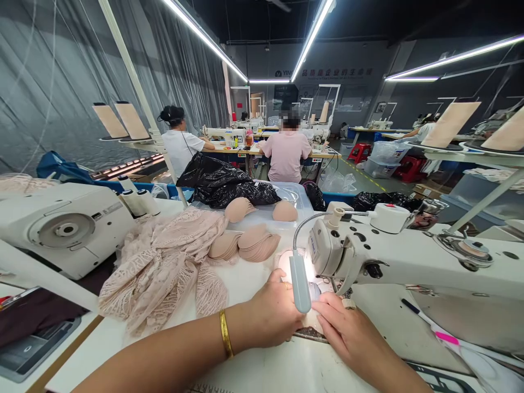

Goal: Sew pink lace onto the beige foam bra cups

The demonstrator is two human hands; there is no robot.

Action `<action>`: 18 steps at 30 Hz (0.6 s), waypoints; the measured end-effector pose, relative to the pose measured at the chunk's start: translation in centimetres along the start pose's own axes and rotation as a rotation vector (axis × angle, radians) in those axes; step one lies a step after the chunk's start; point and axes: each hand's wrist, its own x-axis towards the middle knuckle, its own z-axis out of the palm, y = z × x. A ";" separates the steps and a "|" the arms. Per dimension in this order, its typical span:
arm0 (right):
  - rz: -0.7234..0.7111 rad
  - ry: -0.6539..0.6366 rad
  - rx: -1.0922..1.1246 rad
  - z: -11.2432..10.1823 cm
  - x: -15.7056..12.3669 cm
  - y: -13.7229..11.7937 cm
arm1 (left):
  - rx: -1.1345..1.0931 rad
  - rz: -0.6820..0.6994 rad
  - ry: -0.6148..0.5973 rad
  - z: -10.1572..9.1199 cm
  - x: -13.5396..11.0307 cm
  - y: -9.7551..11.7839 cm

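Note:
My left hand [268,308], with a gold bangle on the wrist, is closed on a pale beige bra cup [286,263] at the sewing machine's needle area. A grey lamp head [300,284] hides some of its fingers and much of the cup. From the other side, my right hand [347,325] grips the work's near edge between its fingertips, just below the presser foot. Its fingers are bent and close together. The white sewing machine [323,248] stands over the work, and bright lamplight washes out the cloth there.
Beige lace pieces [164,262] lie heaped at the left, beside stacked foam cups [257,243]. Two more cups rest on a clear plastic lid [301,202] behind. White-handled tweezers or scissors [450,338] lie at the right. Two co-workers sit ahead, one in a pink shirt [286,150].

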 end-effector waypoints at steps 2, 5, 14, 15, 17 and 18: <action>0.019 0.003 -0.029 0.3 0.1 0.1 | -0.005 -0.002 -0.036 -0.5 0.3 -0.5; 0.025 0.017 -0.073 0.4 0.2 0.2 | -0.019 0.021 -0.036 -1.0 0.9 -1.7; -0.088 0.217 -0.149 1.0 -0.2 0.7 | 0.151 0.037 -0.065 -0.2 -0.4 -0.4; -0.134 0.268 -0.157 1.5 -0.5 1.3 | 0.157 0.046 -0.075 -0.4 -1.6 0.9; -0.206 0.394 -0.134 2.9 -1.2 3.0 | 0.132 0.032 -0.097 -1.1 -4.5 3.6; -0.247 0.430 -0.104 3.8 -1.4 3.9 | 0.127 -0.001 -0.095 -1.5 -6.1 4.7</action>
